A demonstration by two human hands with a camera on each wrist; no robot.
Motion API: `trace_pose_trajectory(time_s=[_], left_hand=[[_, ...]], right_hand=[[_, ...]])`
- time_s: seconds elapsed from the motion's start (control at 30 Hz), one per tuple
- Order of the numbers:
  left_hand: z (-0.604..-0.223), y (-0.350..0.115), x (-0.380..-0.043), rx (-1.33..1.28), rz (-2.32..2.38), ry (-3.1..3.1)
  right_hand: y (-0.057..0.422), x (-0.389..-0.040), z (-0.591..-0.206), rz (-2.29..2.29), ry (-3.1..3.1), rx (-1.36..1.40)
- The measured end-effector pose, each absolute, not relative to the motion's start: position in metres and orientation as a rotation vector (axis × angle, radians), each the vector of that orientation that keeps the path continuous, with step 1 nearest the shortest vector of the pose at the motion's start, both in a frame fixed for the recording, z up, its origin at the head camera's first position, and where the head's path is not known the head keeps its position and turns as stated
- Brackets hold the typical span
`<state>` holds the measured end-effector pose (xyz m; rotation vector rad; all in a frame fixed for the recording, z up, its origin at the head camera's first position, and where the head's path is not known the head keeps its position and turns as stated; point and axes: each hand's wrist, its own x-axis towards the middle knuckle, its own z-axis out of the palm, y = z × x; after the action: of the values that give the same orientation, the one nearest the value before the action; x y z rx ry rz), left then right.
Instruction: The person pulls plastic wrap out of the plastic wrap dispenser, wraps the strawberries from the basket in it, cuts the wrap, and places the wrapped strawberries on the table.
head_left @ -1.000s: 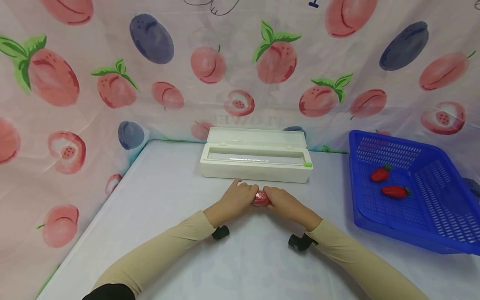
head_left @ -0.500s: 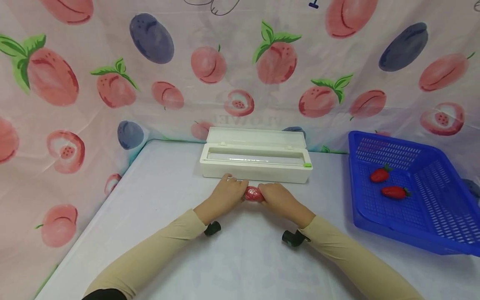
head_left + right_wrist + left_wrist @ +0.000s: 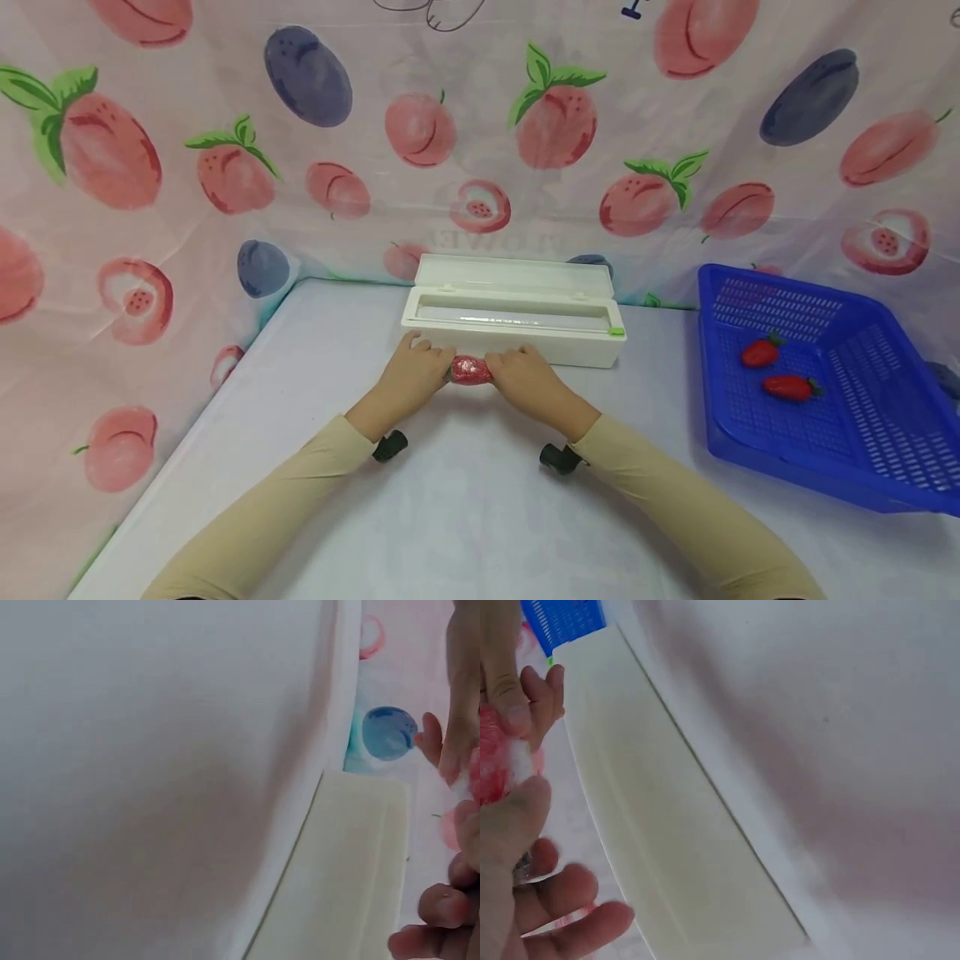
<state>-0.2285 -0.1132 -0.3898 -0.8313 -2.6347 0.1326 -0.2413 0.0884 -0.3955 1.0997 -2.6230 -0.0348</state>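
Observation:
Between the two hands is a strawberry wrapped in clear film (image 3: pixel 471 370), red and shiny with a bit of green at its left end. My left hand (image 3: pixel 408 379) pinches that end, and my right hand (image 3: pixel 534 387) pinches the other. Both hold it raised in front of a white cling film dispenser (image 3: pixel 510 343), whose lid stands open. In the left wrist view the red wrapped strawberry (image 3: pixel 493 754) shows only in part, at the left edge. Some fingers (image 3: pixel 442 906) of the right hand spread away from it in the right wrist view.
A blue plastic basket (image 3: pixel 750 454) stands on the right, with two strawberries inside, one strawberry (image 3: pixel 761 352) behind the other strawberry (image 3: pixel 789 387). White cloth covers the table (image 3: pixel 465 517). A fruit-printed curtain (image 3: pixel 360 83) hangs behind and along the left side.
Both hands have moved left and a little away from me, toward the dispenser, carrying the wrapped strawberry. More of the strawberry shows between them now. Basket and dispenser have stayed put.

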Motion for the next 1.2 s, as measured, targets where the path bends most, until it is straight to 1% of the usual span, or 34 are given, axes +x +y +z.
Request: trace_pose_trajectory(time_s=[0.17,0.3,0.43,0.6,0.9,1.03,1.2], left_hand=[[-0.384,-0.133,-0.225,-0.809,-0.097,-2.784],[-0.383,-0.154,-0.226,-0.798,-0.068,-2.722],[-0.386,-0.178,-0.23,-0.778,-0.031,-2.671],[-0.389,-0.212,-0.234,-0.732,-0.172,-2.67],[-0.391,-0.271,-0.234,-0.564,-0.34,-2.603],[-0.399,-0.286,-0.237,-0.536,-0.31,-2.578],[-0.41,-0.297,-0.244,-0.466,-0.257,-2.666]], right_hand=[[0.071,-0.252,-0.401,-0.048,-2.507,1.139],[0.052,-0.258,-0.398,0.028,-2.532,1.193],[0.024,-0.263,-0.395,0.043,-2.543,1.233],[-0.016,-0.271,-0.397,0.03,-2.503,1.254],[-0.084,-0.289,-0.404,0.223,-2.659,1.202],[-0.106,-0.296,-0.41,0.241,-2.726,1.176],[-0.121,-0.304,-0.422,0.41,-2.822,1.138]])
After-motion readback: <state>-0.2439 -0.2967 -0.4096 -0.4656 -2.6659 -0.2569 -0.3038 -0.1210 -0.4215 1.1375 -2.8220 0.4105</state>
